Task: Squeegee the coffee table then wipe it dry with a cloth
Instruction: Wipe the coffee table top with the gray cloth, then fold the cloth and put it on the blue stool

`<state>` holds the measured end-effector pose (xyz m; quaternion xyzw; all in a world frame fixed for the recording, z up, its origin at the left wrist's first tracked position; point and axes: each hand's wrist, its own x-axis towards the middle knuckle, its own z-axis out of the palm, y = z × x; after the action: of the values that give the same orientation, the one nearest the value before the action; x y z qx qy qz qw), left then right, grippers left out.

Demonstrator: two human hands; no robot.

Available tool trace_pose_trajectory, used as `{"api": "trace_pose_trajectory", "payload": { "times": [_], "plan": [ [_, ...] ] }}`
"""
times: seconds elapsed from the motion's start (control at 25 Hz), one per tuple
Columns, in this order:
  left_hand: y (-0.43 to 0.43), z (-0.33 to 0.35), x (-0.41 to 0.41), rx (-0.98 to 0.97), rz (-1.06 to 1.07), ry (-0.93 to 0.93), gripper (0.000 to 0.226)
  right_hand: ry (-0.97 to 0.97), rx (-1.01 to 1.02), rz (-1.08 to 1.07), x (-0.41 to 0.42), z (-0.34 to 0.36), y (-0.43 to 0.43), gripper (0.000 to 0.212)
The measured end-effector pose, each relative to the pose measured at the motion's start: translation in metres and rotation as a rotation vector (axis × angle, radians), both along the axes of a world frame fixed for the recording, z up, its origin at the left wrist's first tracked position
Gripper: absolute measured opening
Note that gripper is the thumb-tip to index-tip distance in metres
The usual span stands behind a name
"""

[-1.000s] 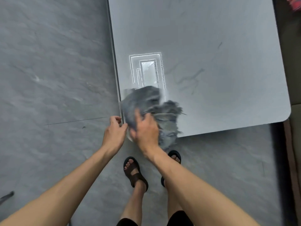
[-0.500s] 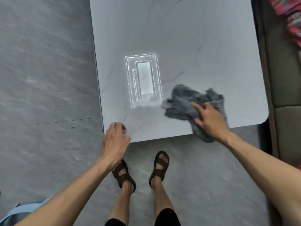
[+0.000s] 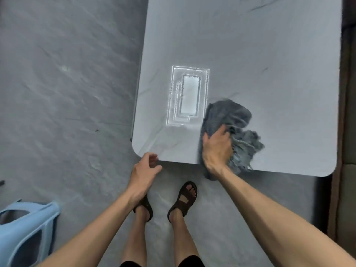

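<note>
One grey stone-look floor (image 3: 67, 93) is filling the left half and the bottom of the view, and the person is standing on it. A pale grey table (image 3: 250, 54) with rounded corners is taking up the upper right, its near edge running just in front of the person's feet. Both bare forearms are reaching up from the bottom of the view toward that edge. A light blue plastic item (image 3: 25, 232) is sitting on the floor at the lower left, cut off by the edge of the view, so what it is cannot be told.

A bright rectangular reflection (image 3: 189, 95) is shining on the table's near left part. Just to its right a crumpled dark grey cloth (image 3: 229, 114) is lying on the table near the front edge, with one part hanging down over that edge. Its outline is blurring.

The right hand (image 3: 216, 149) is lying on top of the cloth, its fingers curling into the fabric and gripping it against the table. The left hand (image 3: 143, 172) is holding nothing, with its fingers loosely bent, and is hovering at the near edge close to the table's left corner. Whether its fingertips are touching the edge cannot be told.

Two dark brown sandals (image 3: 185, 199) are showing on the feet, just below the table's edge and between the two arms.
</note>
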<state>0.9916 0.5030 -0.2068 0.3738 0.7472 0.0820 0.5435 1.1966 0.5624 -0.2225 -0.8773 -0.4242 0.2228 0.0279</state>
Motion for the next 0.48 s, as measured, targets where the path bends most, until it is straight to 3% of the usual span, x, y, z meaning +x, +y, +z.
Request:
{"api": "trace_pose_trajectory", "payload": {
  "times": [0.12, 0.2, 0.28, 0.36, 0.48],
  "plan": [
    [-0.004, -0.002, -0.023, 0.012, 0.049, -0.078, 0.062, 0.195, -0.027, 0.313, -0.080, 0.005, -0.003, 0.057],
    [-0.012, 0.004, -0.044, -0.003, 0.092, -0.104, 0.072, 0.445, -0.082, 0.390, -0.129, 0.010, -0.016, 0.049],
    [-0.029, 0.014, -0.073, -0.026, 0.147, -0.051, 0.068, 0.807, -0.162, 0.225, -0.172, 0.020, -0.032, 0.037],
    [-0.053, 0.024, -0.107, 0.016, 0.161, 0.055, 0.054, 1.197, -0.160, -0.070, -0.202, 0.028, -0.048, 0.028],
    [-0.093, 0.041, -0.169, 0.124, 0.014, 0.203, 0.047, 1.499, -0.151, -0.260, -0.235, 0.032, -0.072, 0.024]
  ]
}}
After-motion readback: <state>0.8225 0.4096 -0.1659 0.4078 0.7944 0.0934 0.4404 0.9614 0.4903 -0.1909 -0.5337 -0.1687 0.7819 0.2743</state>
